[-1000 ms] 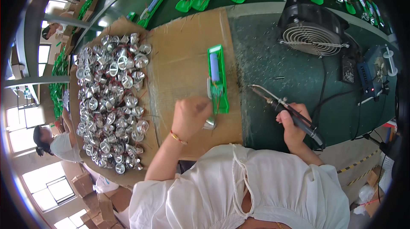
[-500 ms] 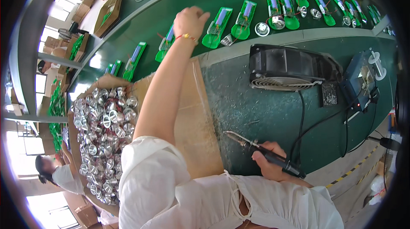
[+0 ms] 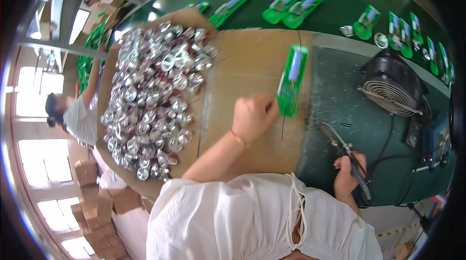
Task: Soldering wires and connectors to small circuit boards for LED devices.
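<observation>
Apparently half-curled, my left hand [image 3: 256, 116] hung at the near end of a long green plastic casing [image 3: 298, 83]; whether it pinched anything I couldn't tell. My right hand [image 3: 347, 173] wrapped a black-handled soldering iron [image 3: 362, 179]. The casing looked light and stiff, its thin wires fragile, best held by the long rims. It lay on brown cardboard [image 3: 242, 66], long axis pointing away from me, far end leaning right, with silver reflector cups [image 3: 150, 95] heaped leftward.
</observation>
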`<state>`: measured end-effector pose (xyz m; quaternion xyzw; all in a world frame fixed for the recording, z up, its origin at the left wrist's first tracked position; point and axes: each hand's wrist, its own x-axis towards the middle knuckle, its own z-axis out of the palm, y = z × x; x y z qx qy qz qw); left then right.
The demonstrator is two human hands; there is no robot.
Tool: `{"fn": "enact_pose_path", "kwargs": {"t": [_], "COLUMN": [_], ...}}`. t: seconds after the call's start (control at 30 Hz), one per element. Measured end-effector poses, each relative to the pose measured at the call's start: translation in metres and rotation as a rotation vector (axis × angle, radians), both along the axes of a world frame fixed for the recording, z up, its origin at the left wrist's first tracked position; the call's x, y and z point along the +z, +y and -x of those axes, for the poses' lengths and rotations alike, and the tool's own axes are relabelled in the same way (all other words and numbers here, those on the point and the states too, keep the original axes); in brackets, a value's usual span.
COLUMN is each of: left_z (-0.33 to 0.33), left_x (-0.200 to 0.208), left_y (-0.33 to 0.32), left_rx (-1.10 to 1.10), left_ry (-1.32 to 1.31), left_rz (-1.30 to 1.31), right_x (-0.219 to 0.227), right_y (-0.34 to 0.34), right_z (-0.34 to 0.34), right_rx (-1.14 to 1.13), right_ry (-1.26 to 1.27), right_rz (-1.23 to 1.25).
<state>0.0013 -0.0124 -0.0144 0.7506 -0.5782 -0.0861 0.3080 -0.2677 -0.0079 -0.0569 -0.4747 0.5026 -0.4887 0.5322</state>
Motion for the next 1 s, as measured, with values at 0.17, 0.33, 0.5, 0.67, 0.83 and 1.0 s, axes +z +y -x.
{"fn": "enact_pose_path", "kwargs": {"t": [0.17, 0.33, 0.5, 0.67, 0.83, 1.0], "left_z": [-0.022, -0.125, -0.166, -0.063, -0.005, 0.012], "left_x": [0.008, 0.031, 0.009, 0.032, 0.014, 0.0], "left_y": [0.076, 0.06, 0.062, 0.074, 0.103, 0.1], "left_rx": [0.28, 0.742, 0.597, 0.278, 0.204, 0.074], "left_ry": [0.001, -0.285, -0.066, 0.661, 0.826, 0.434], "left_rz": [0.046, 0.108, 0.31, 0.251, -0.147, -0.096], "right_x": [-0.003, -0.001, 0.005, 0.022, 0.031, 0.036], "right_y": [-0.002, 0.002, 0.014, 0.03, 0.026, 0.03], "right_z": [-0.002, -0.004, -0.008, -0.012, -0.037, -0.046], "right_rx": [0.024, 0.017, 0.035, 0.094, 0.429, 0.437], "right_ry": [0.001, 0.03, 0.045, -0.05, 0.035, 0.156], "right_rz": [0.109, 0.155, 0.172, 0.121, 0.262, 0.363]}}
